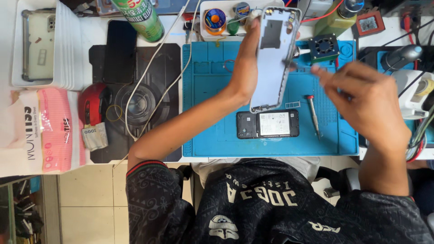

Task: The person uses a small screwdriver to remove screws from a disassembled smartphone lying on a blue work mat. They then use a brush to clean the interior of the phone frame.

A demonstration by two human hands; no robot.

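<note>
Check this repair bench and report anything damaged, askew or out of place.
Nothing looks spilled or broken. The phone on the blue mat lies open, its insides exposed, because its back cover is off and held upright in the left hand. A screwdriver lies loose on the mat. The right hand is blurred.

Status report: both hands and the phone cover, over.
Left hand holds phone back cover upright above blue mat. Right hand beside cover, blurred. Opened phone and screwdriver lie below.
</note>
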